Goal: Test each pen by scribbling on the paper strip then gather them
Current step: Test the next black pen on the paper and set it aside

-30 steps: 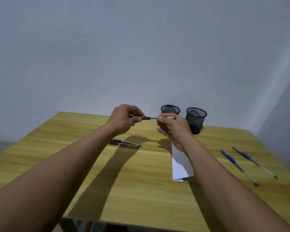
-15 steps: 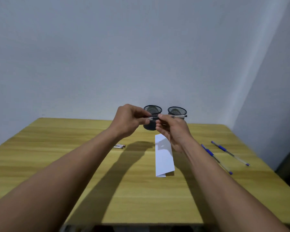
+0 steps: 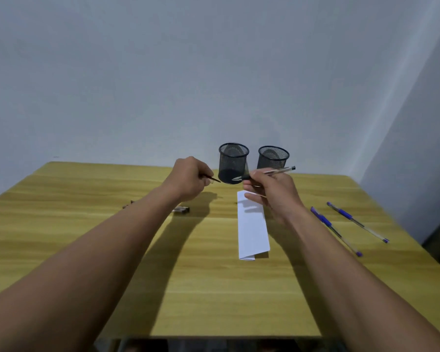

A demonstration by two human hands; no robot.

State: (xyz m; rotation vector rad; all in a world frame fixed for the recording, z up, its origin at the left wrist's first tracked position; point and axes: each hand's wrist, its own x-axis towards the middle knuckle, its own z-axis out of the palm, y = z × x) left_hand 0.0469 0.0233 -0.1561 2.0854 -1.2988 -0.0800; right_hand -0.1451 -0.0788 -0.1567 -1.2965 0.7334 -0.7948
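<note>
Clear plastic pen with black grip [image 3: 267,172]: pinched between thumb and fingers of the right hand [image 3: 272,191], tip bared and pointing left, held in the air above the far end of the folded white paper strip [image 3: 252,224].

Thin dark cap [image 3: 212,178]: pinched in the closed left hand [image 3: 188,181], apart from the pen.

Step, as judged: uncapping done, scribble not yet made. Next move calls for lowering the tip onto the strip.

Two blue-gripped pens [image 3: 335,229] lie to the right on the wooden table [image 3: 87,224]; dark pens [image 3: 181,210] lie partly hidden under the left forearm. Two black mesh cups [image 3: 233,162] stand at the back, seemingly empty.
</note>
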